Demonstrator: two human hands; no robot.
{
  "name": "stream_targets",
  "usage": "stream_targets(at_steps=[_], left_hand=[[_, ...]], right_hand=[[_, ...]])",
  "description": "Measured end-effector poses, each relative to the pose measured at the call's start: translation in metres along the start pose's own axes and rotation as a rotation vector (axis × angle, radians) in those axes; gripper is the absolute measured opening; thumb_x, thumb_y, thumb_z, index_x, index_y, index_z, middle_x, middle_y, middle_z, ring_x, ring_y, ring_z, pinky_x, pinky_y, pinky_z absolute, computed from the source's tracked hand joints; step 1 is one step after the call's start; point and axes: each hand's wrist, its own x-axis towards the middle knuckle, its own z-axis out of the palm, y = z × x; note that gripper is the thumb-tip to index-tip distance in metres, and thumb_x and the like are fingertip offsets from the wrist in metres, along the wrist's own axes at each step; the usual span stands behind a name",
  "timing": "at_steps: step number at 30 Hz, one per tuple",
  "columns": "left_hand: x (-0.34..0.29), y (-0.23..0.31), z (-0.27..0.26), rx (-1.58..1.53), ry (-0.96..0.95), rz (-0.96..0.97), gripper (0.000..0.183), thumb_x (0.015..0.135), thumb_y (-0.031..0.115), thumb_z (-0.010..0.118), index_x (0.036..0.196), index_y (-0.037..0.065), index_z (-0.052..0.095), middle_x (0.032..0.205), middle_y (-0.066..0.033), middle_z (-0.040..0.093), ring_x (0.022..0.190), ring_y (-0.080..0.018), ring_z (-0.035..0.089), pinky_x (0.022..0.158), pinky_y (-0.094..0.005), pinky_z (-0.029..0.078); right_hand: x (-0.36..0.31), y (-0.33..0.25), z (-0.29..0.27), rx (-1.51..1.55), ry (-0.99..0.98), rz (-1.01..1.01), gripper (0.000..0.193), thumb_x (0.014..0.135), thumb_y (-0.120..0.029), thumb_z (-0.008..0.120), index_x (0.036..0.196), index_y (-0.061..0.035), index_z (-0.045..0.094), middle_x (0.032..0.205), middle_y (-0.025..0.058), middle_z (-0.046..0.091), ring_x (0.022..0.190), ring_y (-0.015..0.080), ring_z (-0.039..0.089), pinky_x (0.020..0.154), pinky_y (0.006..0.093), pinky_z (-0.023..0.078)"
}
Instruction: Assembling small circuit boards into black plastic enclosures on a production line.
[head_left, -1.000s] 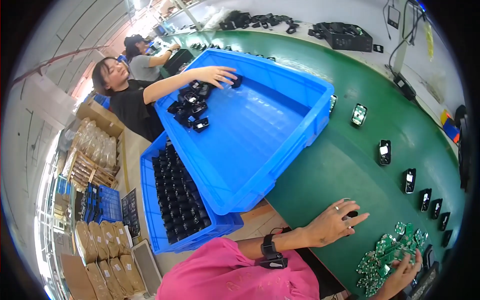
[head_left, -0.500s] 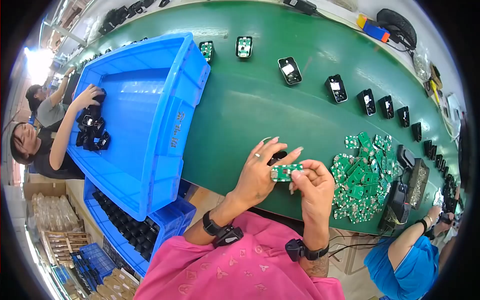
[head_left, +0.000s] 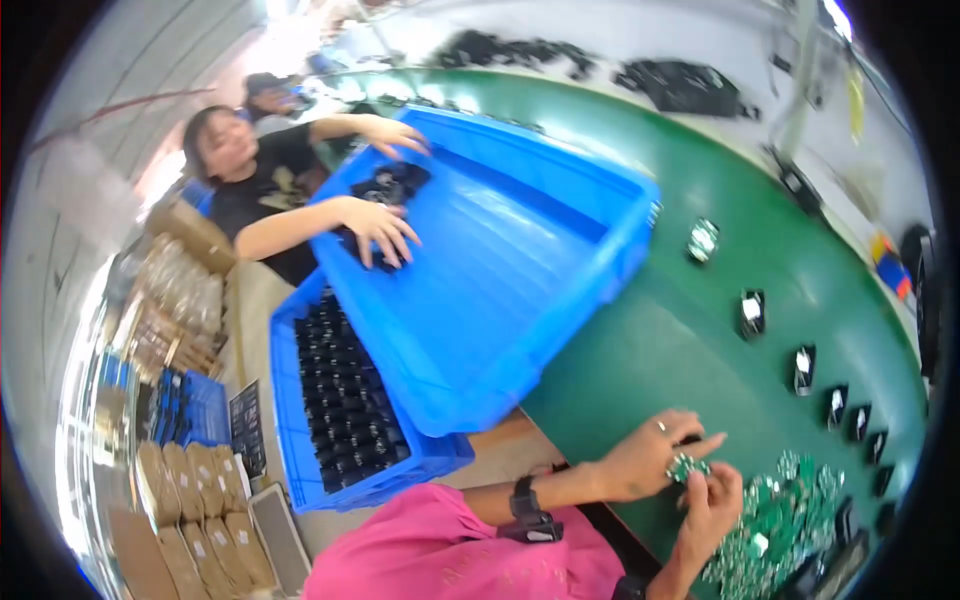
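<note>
Between the thumb and fingers of my right hand (head_left: 712,505) is a small green circuit board (head_left: 686,467), held by its edge. My left hand (head_left: 640,460) is closed round a small black plastic housing (head_left: 690,439), mostly hidden by the fingers. The board is up against the left fingertips, in front of the housing. Just right of my hands, a heap of green circuit boards (head_left: 785,510) is spread on the green table (head_left: 640,370).
A large blue crate (head_left: 480,300) stands at the left; a person's hands (head_left: 375,225) reach into it among black housings. Below it, another blue crate (head_left: 440,455) holds rows of black parts. Several black housings (head_left: 752,313) line the table's far right side.
My view has swung left, so the table and my hands sit further right and lower. The co-worker now has both hands in the crate. I still hold the board and housing.
</note>
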Motion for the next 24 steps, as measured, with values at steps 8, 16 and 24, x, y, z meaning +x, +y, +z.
stream_targets(at_steps=[8,16,24], left_hand=[[-0.013,0.003,-0.016,-0.209,-0.111,-0.065,0.102,0.076,0.018,0.072,0.155,-0.001,0.011,0.146,-0.0272,0.037,0.139,-0.0447,0.032,0.118,-0.0489,0.025],[-0.009,-0.01,-0.021,-0.054,-0.118,-0.105,0.073,0.069,0.024,0.084,0.129,0.002,0.047,0.13,-0.0208,0.05,0.135,-0.0465,0.037,0.112,-0.0508,0.034],[-0.003,0.001,-0.025,-0.154,-0.073,-0.231,0.079,0.063,0.023,0.089,0.129,0.003,0.05,0.126,-0.0178,0.058,0.123,-0.0381,0.054,0.104,-0.0467,0.044]], right_hand=[[0.002,0.018,-0.006,0.063,-0.019,-0.018,0.021,0.091,-0.002,0.064,0.108,-0.002,0.053,0.071,0.0024,0.059,0.055,0.0059,0.049,0.05,0.0195,0.038],[0.001,-0.005,0.002,0.066,-0.028,0.032,0.024,0.087,0.001,0.068,0.108,0.0015,0.056,0.072,0.0006,0.059,0.059,0.0063,0.052,0.053,0.0199,0.04],[0.008,-0.007,0.008,0.127,-0.029,0.022,0.022,0.088,0.0,0.07,0.106,0.0007,0.058,0.075,-0.0006,0.061,0.063,0.0029,0.053,0.054,0.0173,0.039]])
